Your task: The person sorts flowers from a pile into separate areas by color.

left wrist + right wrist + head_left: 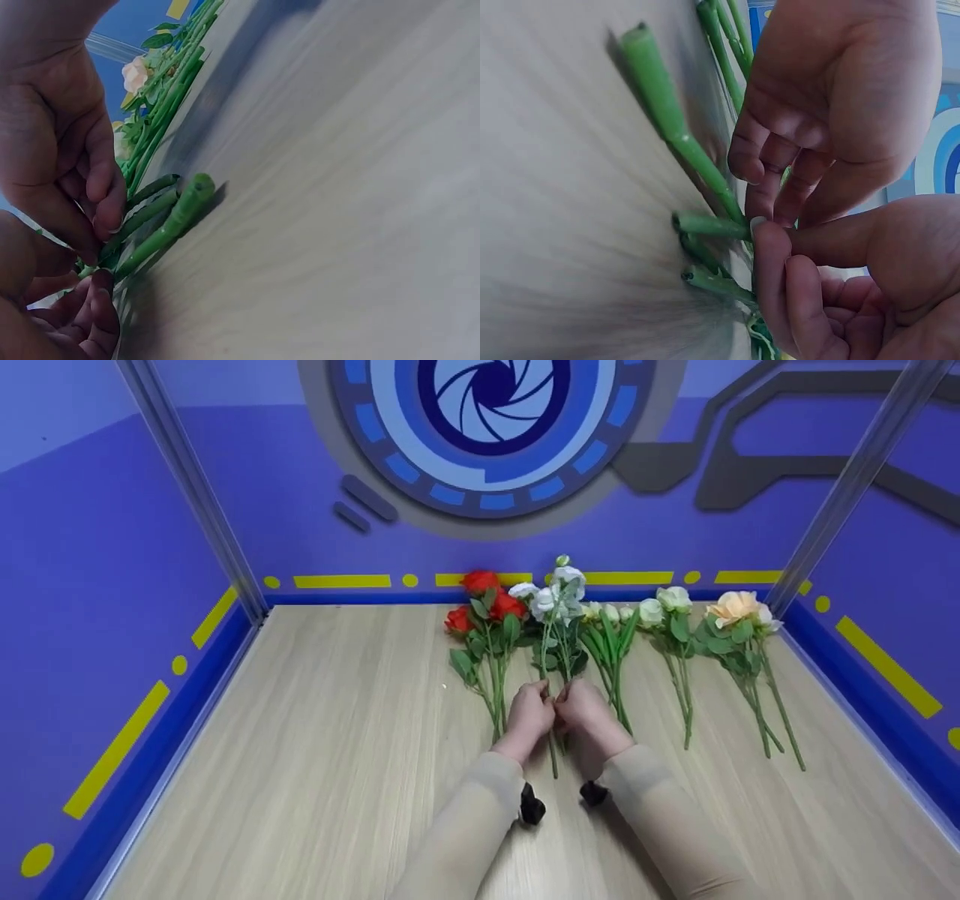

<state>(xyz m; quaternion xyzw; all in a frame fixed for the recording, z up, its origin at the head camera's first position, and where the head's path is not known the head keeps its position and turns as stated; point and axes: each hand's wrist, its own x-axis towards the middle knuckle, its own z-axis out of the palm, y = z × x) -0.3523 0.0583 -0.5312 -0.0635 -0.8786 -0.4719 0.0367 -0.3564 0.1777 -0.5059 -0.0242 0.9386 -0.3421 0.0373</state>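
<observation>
My left hand (531, 711) pinches the stem of a white flower (568, 585) between thumb and fingertips. Right beside it, my right hand (586, 709) pinches at the same stems, and the fingertips of both hands meet. One long green stem (651, 82) reaches below the hands, close over the table. Shorter stem ends (714, 281) stick out near the right fingers in the right wrist view. White blooms and grey-green leaves rise above the hands, among the neighbouring bunches. Part of the stems is hidden behind the fingers.
Red roses (480, 581) lie just left of the hands. To the right are pale tulips (616, 637) with green leaves, cream-white roses (673, 599) and a peach flower bunch (733, 607). The wooden table (315, 750) ends at a blue-purple wall (247, 495) with yellow marks.
</observation>
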